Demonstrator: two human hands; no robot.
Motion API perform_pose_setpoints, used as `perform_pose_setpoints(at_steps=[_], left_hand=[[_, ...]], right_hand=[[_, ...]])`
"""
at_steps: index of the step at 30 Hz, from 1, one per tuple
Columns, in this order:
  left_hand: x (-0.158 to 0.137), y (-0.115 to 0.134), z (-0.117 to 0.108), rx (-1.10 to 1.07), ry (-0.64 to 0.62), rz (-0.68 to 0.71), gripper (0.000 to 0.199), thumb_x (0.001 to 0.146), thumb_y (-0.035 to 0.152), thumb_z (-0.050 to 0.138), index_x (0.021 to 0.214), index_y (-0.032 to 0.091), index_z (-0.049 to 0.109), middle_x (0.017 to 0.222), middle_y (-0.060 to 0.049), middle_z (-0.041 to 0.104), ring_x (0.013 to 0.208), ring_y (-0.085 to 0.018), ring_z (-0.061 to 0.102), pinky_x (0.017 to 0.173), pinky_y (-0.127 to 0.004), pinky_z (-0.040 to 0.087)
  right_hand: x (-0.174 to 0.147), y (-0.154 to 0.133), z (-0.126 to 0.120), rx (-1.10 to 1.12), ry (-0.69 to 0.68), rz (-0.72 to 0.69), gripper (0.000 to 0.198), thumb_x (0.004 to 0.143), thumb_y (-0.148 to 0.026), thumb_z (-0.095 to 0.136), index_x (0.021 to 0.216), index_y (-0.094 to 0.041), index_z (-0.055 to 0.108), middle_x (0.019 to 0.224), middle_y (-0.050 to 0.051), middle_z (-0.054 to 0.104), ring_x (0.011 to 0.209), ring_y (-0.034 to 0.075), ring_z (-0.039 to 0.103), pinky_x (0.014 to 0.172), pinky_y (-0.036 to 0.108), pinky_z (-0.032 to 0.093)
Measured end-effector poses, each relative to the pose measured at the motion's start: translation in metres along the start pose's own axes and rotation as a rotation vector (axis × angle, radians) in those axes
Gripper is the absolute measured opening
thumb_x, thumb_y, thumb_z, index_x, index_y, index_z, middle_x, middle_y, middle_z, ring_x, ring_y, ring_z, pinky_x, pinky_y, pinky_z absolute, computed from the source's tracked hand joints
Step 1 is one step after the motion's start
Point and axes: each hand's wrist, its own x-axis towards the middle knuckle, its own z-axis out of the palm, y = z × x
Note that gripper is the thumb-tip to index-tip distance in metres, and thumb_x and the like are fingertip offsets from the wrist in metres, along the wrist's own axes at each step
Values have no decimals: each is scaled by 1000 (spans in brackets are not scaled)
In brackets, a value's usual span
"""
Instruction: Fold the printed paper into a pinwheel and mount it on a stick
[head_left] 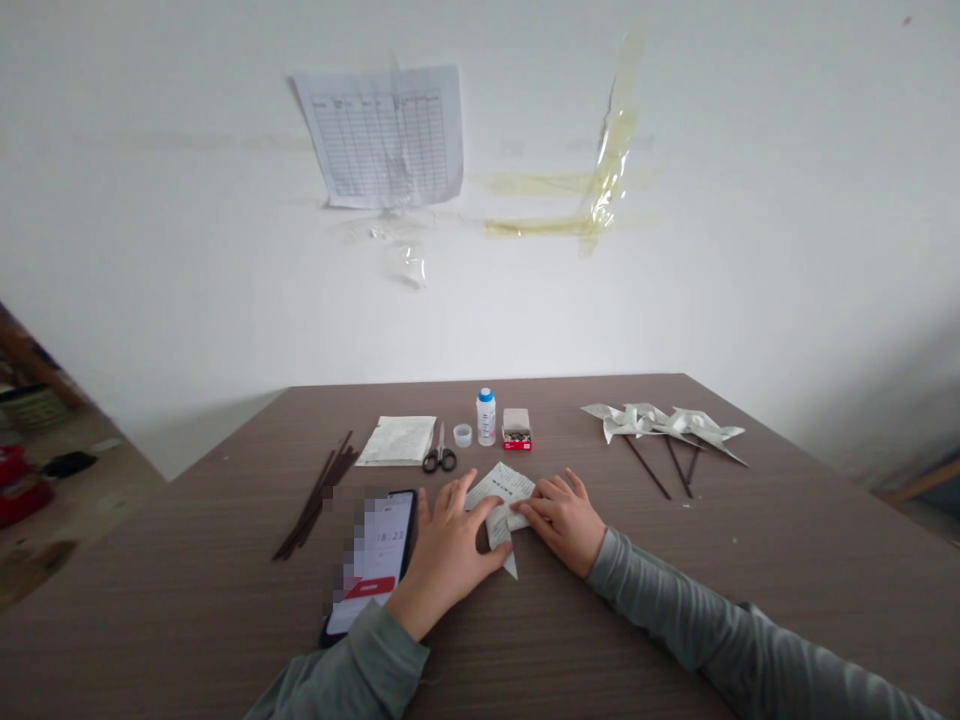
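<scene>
A piece of printed pinwheel paper, cut and partly folded, lies on the table between my hands. My left hand rests at its left side, with thumb and forefinger on a folded flap that points toward me. My right hand pinches or presses the paper near its middle with the fingertips; what lies under them is hidden. Beyond the paper stand a small white bottle with a blue cap, an open red box of small pins and a little clear cup. Scissors with black handles lie beside the cup.
Left of my left hand lies a phone, then a bundle of thin brown sticks. A stack of paper squares sits behind them. Several finished paper pinwheels on sticks lie at the right. A wall borders the table's far edge.
</scene>
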Motion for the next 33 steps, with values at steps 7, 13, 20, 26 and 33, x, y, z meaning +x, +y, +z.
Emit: perform_pose_setpoints(at_steps=[7,13,20,26,33], left_hand=[[1,-4,6,11,-3,14,46,109,39,96,155,43,98,204,-11,62,185,-58,60,153,-101,35],[-1,-5,7,8,-1,32,47,112,36,93,159,44,97,203,-12,63,184,-57,60,152,-101,37],[-1,-8,10,-18,19,22,46,113,33,93,158,43,97,201,-14,65,184,-54,62,154,-97,37],[1,-10,14,-6,40,47,58,115,30,92,171,43,90,199,-17,67,182,-53,64,152,-98,39],[3,-26,30,24,133,60,63,118,27,81,180,40,82,191,-16,75,176,-48,70,152,-89,47]], right_hand=[[1,7,4,-5,5,-52,28,126,-42,76,118,-41,103,113,8,92,119,36,87,143,79,56],[1,-1,-3,-25,-59,-1,28,125,-39,77,121,-42,104,117,9,92,125,39,87,146,80,54],[1,11,2,20,2,-3,36,128,-38,69,116,-41,103,109,5,93,117,32,88,142,67,60],[1,17,0,69,14,10,37,129,-32,66,124,-37,103,109,7,97,116,33,93,148,77,52],[-1,22,-1,161,88,-16,40,130,-34,61,122,-32,101,96,4,98,102,30,97,154,78,45]])
